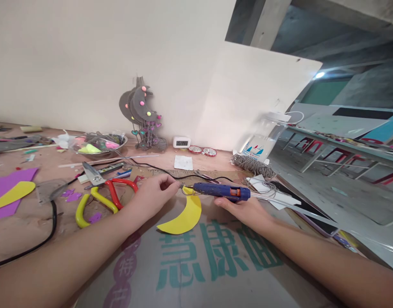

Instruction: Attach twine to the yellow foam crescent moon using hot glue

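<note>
My right hand (238,207) is wrapped around a blue glue gun (212,190), with a long clear glue stick (289,204) coming out of its back end. The gun's nozzle points left, over the upper tip of a yellow crescent-moon cutout (185,217). At that same tip, my left hand (159,188) is closed in a pinch on a thin grey string (184,191), mostly hidden by the fingers. The crescent lies flat on a printed grey-brown board (145,273).
Red-handled scissors (114,184), yellow-handled scissors (84,209) and purple foam (23,179) lie to the left. Behind stand grey moon ornaments (138,107), a digital timer (181,142) and a bowl (121,149). A twine bundle (252,166) and a phone (305,214) are at right. A black cord (151,164) crosses the table.
</note>
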`<state>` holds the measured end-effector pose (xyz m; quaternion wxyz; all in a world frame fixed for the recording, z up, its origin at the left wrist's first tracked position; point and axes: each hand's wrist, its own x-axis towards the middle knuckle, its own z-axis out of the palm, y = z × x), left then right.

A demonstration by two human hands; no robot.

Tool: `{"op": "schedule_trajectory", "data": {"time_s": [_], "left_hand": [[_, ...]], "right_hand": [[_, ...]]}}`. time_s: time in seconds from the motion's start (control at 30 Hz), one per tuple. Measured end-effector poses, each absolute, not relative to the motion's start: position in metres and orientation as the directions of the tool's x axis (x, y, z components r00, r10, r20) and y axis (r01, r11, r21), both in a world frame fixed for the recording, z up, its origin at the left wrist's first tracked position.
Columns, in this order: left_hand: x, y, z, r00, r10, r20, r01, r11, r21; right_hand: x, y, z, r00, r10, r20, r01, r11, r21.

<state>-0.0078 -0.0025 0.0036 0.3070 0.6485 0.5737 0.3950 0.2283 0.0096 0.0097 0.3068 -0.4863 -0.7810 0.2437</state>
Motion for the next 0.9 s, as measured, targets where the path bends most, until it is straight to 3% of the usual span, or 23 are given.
{"op": "schedule_trajectory", "data": {"time_s": [0.47,0.9], "left_hand": [[-0.0078,-0.0028,0.0044,0.038,0.987,0.159,0.507,-0.156,0.847],[-0.0079,-0.0035,0.0044,0.051,0.987,0.149,0.515,-0.154,0.843]], "right_hand": [[0.2254,0.0109,0.0076,-0.387,0.902,0.191,0.625,0.409,-0.665],[0.2259,0.0102,0.0037,-0.297,0.945,0.138,0.674,0.310,-0.670]]}}
